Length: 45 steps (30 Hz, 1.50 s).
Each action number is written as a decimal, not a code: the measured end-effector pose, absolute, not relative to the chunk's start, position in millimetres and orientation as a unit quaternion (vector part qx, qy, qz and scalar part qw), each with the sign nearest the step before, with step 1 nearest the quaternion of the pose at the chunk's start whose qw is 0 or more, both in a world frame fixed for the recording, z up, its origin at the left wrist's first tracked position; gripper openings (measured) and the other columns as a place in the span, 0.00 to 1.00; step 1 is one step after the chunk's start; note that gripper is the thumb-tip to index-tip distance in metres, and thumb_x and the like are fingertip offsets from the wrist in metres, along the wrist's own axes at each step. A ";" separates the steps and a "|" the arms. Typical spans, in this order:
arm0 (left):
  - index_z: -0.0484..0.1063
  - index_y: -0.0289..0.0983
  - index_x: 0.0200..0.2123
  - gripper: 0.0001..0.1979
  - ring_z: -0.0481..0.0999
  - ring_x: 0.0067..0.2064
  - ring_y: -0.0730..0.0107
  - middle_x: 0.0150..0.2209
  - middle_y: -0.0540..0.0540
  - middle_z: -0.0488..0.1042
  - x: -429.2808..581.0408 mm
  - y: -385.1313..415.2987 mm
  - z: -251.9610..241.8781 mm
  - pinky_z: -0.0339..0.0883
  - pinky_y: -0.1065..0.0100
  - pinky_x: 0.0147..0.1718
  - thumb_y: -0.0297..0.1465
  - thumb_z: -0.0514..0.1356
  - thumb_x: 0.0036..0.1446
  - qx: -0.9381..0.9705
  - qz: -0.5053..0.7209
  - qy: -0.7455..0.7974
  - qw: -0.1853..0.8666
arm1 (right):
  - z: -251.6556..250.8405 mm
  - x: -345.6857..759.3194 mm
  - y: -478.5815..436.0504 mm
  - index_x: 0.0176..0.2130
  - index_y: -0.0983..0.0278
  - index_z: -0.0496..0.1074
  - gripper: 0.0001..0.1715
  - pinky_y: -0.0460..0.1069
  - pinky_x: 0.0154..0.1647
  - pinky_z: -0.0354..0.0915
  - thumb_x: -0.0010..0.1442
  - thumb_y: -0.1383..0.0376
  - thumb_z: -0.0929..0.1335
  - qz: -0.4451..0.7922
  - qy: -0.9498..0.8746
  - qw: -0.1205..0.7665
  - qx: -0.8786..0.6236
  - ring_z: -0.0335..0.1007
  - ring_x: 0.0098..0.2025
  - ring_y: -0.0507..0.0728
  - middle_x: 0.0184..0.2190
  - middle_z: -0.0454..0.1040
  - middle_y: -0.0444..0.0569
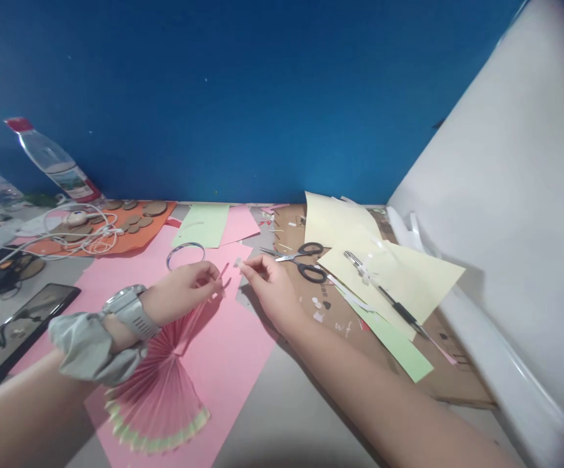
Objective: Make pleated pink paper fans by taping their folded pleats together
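My left hand (198, 283), a watch and a grey scrunchie on its wrist, is closed in a pinch on a narrow pink paper strip (225, 269). Whether this strip belongs to the folded fan below I cannot tell. My right hand (268, 286) pinches a small pale piece of tape (238, 262) between thumb and finger, a short gap from the strip. Under my left wrist lies a pleated pink paper fan (165, 396) with a pale green rim, partly hidden by my hand and forearm. Pink paper sheets (243, 351) lie beneath it.
Black-handled scissors (306, 260) lie open on the brown cardboard (340, 351). Cream paper (340, 221), a pen (394, 302) and a tape roll (185, 253) are around. Leftward are a phone (23, 331), white cables (91, 227) and a bottle (62, 166). A blue wall (243, 97) stands behind.
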<state>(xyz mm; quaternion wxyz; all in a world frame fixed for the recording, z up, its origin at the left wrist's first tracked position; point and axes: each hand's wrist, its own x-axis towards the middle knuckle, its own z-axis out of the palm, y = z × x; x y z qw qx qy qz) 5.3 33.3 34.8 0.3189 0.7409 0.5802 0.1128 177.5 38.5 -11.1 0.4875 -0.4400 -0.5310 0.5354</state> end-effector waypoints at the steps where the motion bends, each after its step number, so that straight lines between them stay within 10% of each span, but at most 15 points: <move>1: 0.67 0.38 0.32 0.11 0.75 0.32 0.65 0.29 0.48 0.77 5.6 35.5 32.7 0.64 0.67 0.33 0.38 0.52 0.55 0.727 0.131 0.561 0.374 | -11.6 177.9 39.4 0.29 0.63 0.66 0.09 0.47 0.36 0.60 0.53 0.59 0.67 0.536 -0.528 0.490 -0.439 0.64 0.32 0.52 0.28 0.69 0.43; 8: 0.60 0.37 0.32 0.12 0.77 0.32 0.67 0.30 0.47 0.77 11.7 42.7 19.1 0.65 0.69 0.28 0.40 0.55 0.56 0.624 0.230 0.459 0.589 | -16.7 177.6 41.6 0.30 0.63 0.65 0.12 0.48 0.33 0.63 0.54 0.57 0.67 0.567 -0.506 0.499 -0.415 0.64 0.29 0.51 0.26 0.67 0.43; 45: 0.55 0.38 0.36 0.10 0.78 0.31 0.65 0.26 0.50 0.77 15.1 42.3 0.4 0.70 0.60 0.36 0.30 0.57 0.58 0.590 0.298 0.414 0.625 | -9.1 174.5 43.8 0.26 0.64 0.64 0.11 0.45 0.27 0.60 0.53 0.61 0.68 0.646 -0.401 0.493 -0.421 0.62 0.23 0.48 0.20 0.66 0.40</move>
